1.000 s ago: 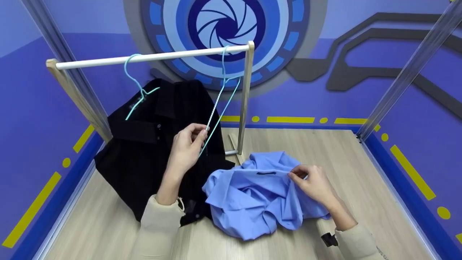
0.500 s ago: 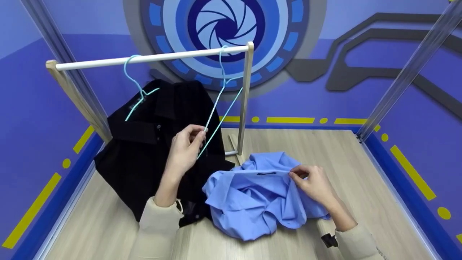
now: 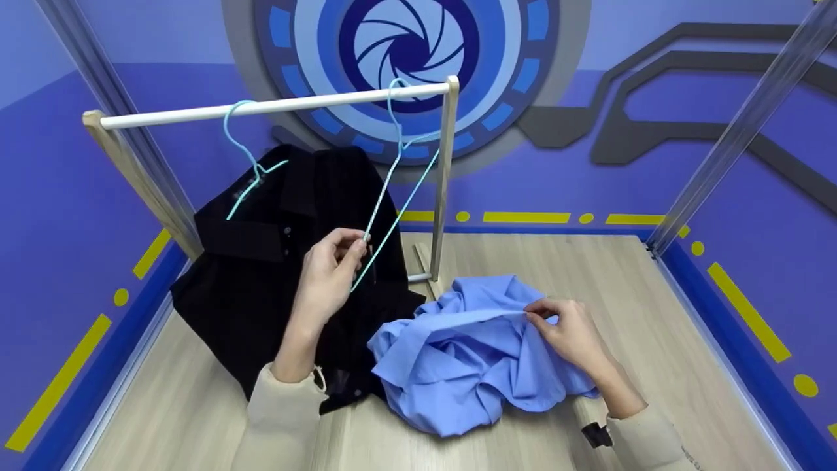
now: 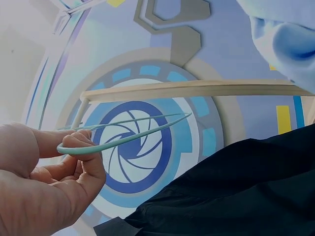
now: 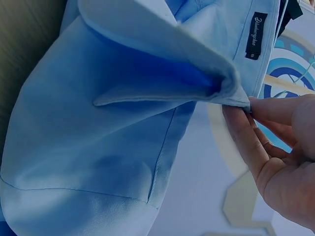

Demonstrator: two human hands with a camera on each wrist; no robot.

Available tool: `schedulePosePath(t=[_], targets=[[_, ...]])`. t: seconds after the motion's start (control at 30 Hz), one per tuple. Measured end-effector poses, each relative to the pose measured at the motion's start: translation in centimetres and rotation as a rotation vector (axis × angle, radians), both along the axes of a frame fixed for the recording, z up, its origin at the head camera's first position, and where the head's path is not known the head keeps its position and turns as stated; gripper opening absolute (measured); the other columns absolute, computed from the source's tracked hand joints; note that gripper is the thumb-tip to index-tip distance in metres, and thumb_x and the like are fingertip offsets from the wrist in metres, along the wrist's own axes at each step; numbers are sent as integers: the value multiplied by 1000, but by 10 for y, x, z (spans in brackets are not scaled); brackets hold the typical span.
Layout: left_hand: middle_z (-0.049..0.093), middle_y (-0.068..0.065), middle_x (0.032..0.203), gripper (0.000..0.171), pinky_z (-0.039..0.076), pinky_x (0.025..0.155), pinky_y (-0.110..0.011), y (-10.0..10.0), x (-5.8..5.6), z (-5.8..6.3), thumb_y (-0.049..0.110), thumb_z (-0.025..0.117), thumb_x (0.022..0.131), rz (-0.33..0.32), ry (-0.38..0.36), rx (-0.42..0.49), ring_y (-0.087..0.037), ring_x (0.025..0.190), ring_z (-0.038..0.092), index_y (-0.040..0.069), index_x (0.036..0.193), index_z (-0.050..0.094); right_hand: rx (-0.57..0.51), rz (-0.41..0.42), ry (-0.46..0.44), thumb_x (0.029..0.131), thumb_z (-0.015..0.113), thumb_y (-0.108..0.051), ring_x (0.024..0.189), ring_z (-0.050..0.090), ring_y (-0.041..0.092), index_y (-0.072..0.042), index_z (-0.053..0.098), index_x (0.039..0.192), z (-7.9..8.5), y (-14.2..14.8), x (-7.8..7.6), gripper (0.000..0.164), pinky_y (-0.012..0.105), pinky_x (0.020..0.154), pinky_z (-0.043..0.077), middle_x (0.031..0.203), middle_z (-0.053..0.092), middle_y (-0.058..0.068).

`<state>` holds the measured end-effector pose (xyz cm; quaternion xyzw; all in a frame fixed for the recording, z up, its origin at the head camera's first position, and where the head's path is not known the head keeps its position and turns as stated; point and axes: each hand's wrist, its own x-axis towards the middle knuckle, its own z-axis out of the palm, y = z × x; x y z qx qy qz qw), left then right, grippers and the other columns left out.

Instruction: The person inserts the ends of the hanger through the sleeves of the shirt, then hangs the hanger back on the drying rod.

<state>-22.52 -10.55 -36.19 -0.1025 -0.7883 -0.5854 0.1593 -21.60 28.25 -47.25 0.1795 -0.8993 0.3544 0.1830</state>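
Observation:
My left hand [image 3: 327,275] pinches one side of a thin light-green hanger [image 3: 382,196]; its hook is over the rack's white bar [image 3: 307,103]. In the left wrist view the hanger [image 4: 123,141] passes between thumb and fingers. My right hand [image 3: 567,330] pinches the collar edge of a crumpled light-blue shirt [image 3: 451,399] lying on the table. The right wrist view shows a dark label [image 5: 256,35] inside the neck, near the pinching fingertips. Left of the bare hanger, a black shirt [image 3: 242,294] hangs on a second green hanger [image 3: 242,144].
The rack has wooden uprights, the right one [image 3: 444,176] close behind the bare hanger. The black shirt's lower part spreads to the wooden table [image 3: 654,314], beside the blue shirt. Blue printed walls [image 3: 523,190] and metal posts [image 3: 739,124] enclose the table.
My left hand has drawn the hanger slightly left and down, and its hook has shifted left on the bar. The blue collar has turned over, hiding its label in the head view.

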Motion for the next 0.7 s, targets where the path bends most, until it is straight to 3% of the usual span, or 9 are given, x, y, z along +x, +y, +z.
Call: schedulePosePath(t=[0.13, 0.33, 0.7], targets=[[68, -15, 93, 14, 48, 63, -22, -3, 3, 1, 6, 62, 103, 4, -2, 16, -22, 75, 60, -2, 111, 70, 0, -1, 2, 84, 79, 8, 76, 70, 16, -6, 79, 89, 1, 0, 0, 14, 42, 70, 57, 83, 74, -3], [67, -16, 93, 15, 48, 63, -22, -8, 6, 0, 6, 62, 103, -5, 16, 28, -24, 75, 59, -4, 112, 70, 7, -5, 17, 84, 80, 8, 76, 69, 15, -5, 79, 89, 1, 1, 0, 14, 37, 70, 56, 84, 75, -3], [67, -18, 92, 14, 47, 66, -22, -16, 12, -6, 4, 63, 102, -20, 57, 19, -21, 74, 59, -5, 110, 70, 1, -4, 41, 82, 81, 8, 75, 70, 15, -7, 79, 88, 2, 1, 1, 16, 43, 70, 58, 83, 74, -5]])
